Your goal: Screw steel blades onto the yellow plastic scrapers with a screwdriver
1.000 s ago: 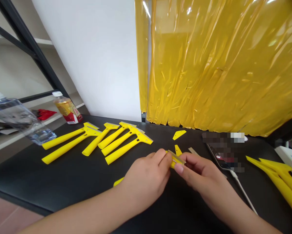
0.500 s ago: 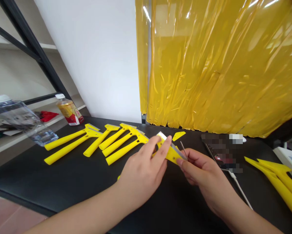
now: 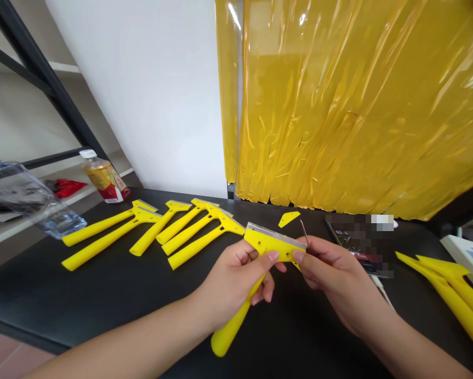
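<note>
My left hand (image 3: 232,284) grips a yellow plastic scraper (image 3: 268,245) by its wide head, with the long handle hanging down toward me. A straight metal blade (image 3: 276,235) runs along the head's far edge. My right hand (image 3: 339,279) pinches a thin metal pin (image 3: 304,232) at the head's right end, with the fingertips touching the scraper. Several similar yellow scrapers (image 3: 197,234) lie in a row on the table to the left. A small yellow plastic cover (image 3: 289,219) lies just beyond my hands.
A black table (image 3: 42,287) carries everything. At right lie stacked yellow handles (image 3: 450,295) and a phone (image 3: 341,237), partly blurred. A yellow plastic curtain (image 3: 339,105) hangs behind the table. A clear bottle (image 3: 102,176) stands on a shelf at back left.
The scraper has swung round in my hands, its head now level and its handle pointing down toward me. The metal pin now shows clearly at my right fingertips.
</note>
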A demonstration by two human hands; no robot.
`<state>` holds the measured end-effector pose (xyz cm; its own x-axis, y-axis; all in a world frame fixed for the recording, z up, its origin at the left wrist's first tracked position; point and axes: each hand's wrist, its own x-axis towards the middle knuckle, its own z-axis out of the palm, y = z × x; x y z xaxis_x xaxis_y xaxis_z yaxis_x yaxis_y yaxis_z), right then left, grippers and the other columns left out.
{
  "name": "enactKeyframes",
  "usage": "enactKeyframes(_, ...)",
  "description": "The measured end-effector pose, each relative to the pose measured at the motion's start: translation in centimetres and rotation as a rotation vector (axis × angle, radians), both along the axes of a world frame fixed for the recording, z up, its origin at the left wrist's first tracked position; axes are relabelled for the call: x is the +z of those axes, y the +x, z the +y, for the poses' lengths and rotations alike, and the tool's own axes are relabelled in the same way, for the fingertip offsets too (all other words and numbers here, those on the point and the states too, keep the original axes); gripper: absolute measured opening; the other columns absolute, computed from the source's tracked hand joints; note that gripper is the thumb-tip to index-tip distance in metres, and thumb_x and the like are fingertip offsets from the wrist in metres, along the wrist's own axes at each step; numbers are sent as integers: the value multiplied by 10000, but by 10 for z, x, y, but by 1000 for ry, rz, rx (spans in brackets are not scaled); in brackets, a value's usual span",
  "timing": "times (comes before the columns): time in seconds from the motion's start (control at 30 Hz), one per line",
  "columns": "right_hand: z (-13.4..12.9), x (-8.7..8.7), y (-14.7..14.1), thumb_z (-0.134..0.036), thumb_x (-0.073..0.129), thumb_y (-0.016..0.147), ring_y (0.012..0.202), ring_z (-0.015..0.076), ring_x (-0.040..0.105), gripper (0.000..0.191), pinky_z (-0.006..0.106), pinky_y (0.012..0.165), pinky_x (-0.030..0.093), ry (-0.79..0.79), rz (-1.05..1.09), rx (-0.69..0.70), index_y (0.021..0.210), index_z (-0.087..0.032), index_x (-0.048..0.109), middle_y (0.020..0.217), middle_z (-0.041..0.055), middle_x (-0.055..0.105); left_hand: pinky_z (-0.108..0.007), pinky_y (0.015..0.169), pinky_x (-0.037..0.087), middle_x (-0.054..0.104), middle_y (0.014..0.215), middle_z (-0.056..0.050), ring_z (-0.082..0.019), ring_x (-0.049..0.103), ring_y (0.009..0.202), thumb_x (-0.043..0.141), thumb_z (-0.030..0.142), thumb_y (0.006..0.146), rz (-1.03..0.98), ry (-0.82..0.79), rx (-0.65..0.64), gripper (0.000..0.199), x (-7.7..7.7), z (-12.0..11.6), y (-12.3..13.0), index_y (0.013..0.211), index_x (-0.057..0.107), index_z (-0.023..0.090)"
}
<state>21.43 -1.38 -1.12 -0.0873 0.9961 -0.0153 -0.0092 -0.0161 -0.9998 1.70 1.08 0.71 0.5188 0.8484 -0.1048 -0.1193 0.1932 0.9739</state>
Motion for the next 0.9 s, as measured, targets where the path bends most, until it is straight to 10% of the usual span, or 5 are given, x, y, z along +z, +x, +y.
enactKeyframes(0.77, 0, -3, -1, -599, 609, 967, 508, 103, 242, 376, 258, 469, 203, -32, -22, -78, 879, -235, 645, 575, -81, 316, -215, 436, 284, 468, 488, 49, -71, 376, 410, 639, 429, 959, -40, -19, 58, 353, -4, 6, -5, 731, 566, 171)
enactKeyframes(0.9, 3, -13, 0, -437, 513, 1036, 761, 193, 642, 271, 337, 712, 501, 183, -508, -25, 1120, -291, 726, 842, 24, 690, -219, 455, 317, 466, 483, 46, -75, 396, 417, 636, 406, 958, -39, 41, 148, 349, -3, 22, -14, 715, 591, 160)
